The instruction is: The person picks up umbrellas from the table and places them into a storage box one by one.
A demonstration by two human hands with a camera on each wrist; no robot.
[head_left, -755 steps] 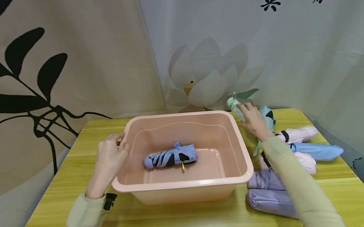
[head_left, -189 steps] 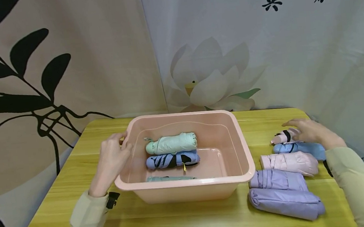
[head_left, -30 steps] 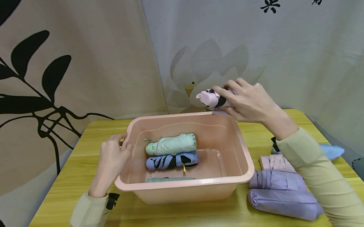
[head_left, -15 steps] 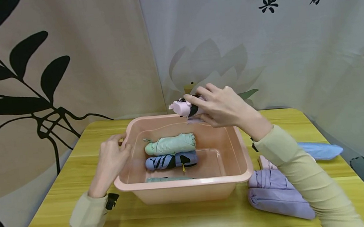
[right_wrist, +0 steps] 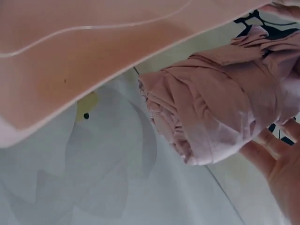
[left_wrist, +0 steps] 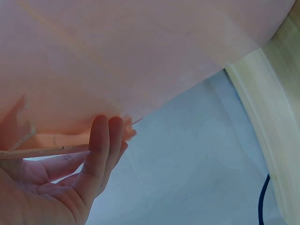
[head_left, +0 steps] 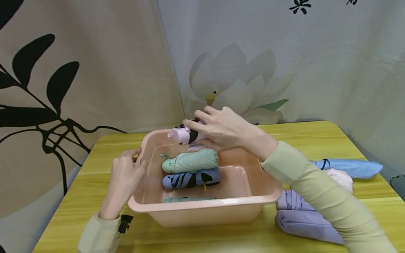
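Note:
My right hand (head_left: 230,130) grips a folded pink umbrella (head_left: 180,135) with a black band, over the back part of a pink plastic tub (head_left: 202,204). In the right wrist view the rolled fabric end of the umbrella (right_wrist: 206,108) hangs near the tub wall. My left hand (head_left: 124,176) holds the tub's left rim; in the left wrist view its fingers (left_wrist: 99,140) curl beneath that rim. Inside the tub lie a mint umbrella (head_left: 191,161), a blue umbrella with black stripes (head_left: 191,179), and a teal one (head_left: 187,199), mostly hidden by the front wall.
Right of the tub lie a light blue umbrella (head_left: 353,167), a pale pink one (head_left: 341,178) partly covered by my sleeve, and two purple ones, the nearer (head_left: 307,224) and the farther (head_left: 290,200). A printed curtain (head_left: 329,69) hangs behind the wooden table (head_left: 199,249).
The right hand has carried the pink umbrella from the table's right side leftward and down over the tub. Earlier, the mint and teal umbrellas went into the tub. The left hand stays on the rim.

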